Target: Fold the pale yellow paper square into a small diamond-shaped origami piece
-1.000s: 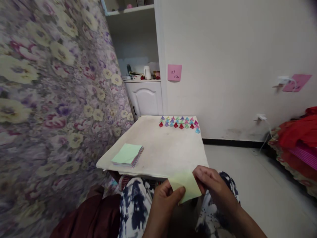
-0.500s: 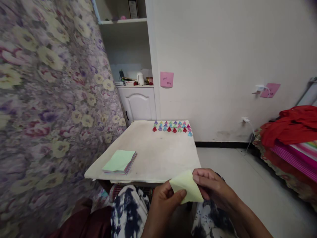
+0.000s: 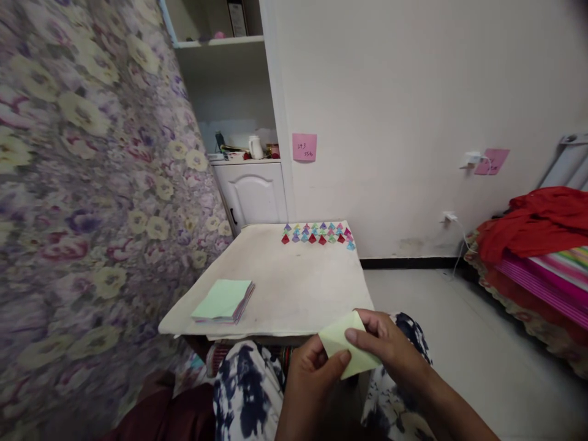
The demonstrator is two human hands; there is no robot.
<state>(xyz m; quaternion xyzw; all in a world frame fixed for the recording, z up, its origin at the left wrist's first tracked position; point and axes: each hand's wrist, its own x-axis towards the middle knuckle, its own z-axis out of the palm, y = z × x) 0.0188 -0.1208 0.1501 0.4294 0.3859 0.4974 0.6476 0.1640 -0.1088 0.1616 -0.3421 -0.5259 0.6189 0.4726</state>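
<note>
A pale yellow square of paper (image 3: pixel 337 335) is held above my lap, just off the table's near edge. My left hand (image 3: pixel 319 370) pinches its lower left part, thumb on top and fingers underneath. My right hand (image 3: pixel 379 337) grips the right side, with its thumb lying flat over the paper's face. Light crease lines show on the sheet; the fingers beneath are partly hidden. On the table to the left sits a stack of coloured paper (image 3: pixel 224 299) with a light green sheet on top. Small folded paper pieces (image 3: pixel 313 237) in many colours stand in rows at the far right corner.
A cream cloth covers the table (image 3: pixel 285 275). To the left hangs a floral curtain (image 3: pixel 114 214), beside a white cabinet (image 3: pixel 257 193). Pink notes (image 3: pixel 304 147) are stuck on the wall. On the right is a bed with red fabric (image 3: pixel 542 220).
My right thumb has moved inward from the paper's corner onto its face. The view has shifted slightly; my left hand keeps its pinch.
</note>
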